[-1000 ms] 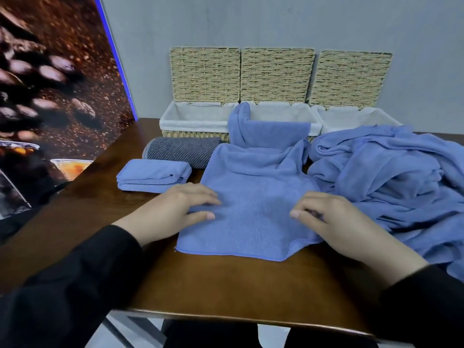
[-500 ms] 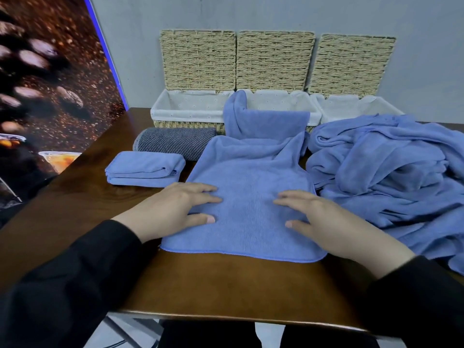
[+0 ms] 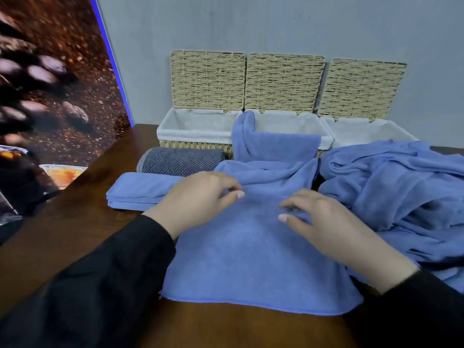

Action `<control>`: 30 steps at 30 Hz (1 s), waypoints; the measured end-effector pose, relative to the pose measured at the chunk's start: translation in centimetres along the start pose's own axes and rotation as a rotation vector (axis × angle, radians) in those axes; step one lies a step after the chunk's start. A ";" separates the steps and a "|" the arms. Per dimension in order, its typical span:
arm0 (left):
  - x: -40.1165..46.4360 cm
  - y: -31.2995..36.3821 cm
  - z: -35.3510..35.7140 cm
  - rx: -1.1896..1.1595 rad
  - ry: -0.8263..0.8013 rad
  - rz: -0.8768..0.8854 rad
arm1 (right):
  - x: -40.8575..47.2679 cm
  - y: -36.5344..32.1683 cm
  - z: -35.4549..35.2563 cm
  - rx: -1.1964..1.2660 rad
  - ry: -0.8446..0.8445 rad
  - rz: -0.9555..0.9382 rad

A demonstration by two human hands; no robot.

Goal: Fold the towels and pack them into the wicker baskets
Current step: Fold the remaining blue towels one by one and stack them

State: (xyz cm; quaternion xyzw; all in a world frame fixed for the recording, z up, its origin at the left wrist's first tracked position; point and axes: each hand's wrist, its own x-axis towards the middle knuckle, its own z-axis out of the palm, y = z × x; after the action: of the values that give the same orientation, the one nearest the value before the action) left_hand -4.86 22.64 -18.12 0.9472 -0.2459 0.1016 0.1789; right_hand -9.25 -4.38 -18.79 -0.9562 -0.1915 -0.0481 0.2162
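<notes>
Both hands down on the blue towel [image 3: 253, 247], left hand [image 3: 198, 199] and right hand [image 3: 326, 222] fingers loosely curled, gripping nothing, long axis running away toward the middle basket [image 3: 324, 136].

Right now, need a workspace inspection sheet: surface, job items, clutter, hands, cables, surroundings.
Surface: dark brown wooden table, towels across its middle and right.
Job's things: flat blue towel spread in front, far end draped over the middle basket's rim; three open lined wicker baskets at the back, lids up; folded blue towel and rolled grey towel at left; heap of unfolded blue towels at right.
Clutter: nothing seen.
Hands: left hand and right hand both rest on the flat towel, fingers loosely bent.
Cables: nothing seen.
Surroundings: grey wall; coffee-bean poster at left.
</notes>
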 end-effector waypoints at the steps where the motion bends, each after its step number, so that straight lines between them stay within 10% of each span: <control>1: 0.9 0.0 0.3 -0.041 0.082 -0.023 | 1.2 -0.2 -0.3 0.008 0.050 -0.007; 6: 2.8 -1.1 3.1 -0.128 0.392 -0.033 | 8.4 -1.1 -1.8 0.058 0.243 0.010; 18: 2.9 -1.8 4.2 -0.140 0.431 -0.091 | 24.1 0.4 0.4 0.016 0.124 0.269; 30: 2.5 -1.5 2.8 -0.225 0.464 -0.116 | 17.3 -2.2 -0.8 0.261 0.347 0.070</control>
State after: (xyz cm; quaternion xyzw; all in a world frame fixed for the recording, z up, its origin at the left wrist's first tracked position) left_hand -1.64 21.76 -20.39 0.8853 -0.1532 0.2777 0.3400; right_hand 5.81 3.06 -14.16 -0.9035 -0.1226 -0.1793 0.3695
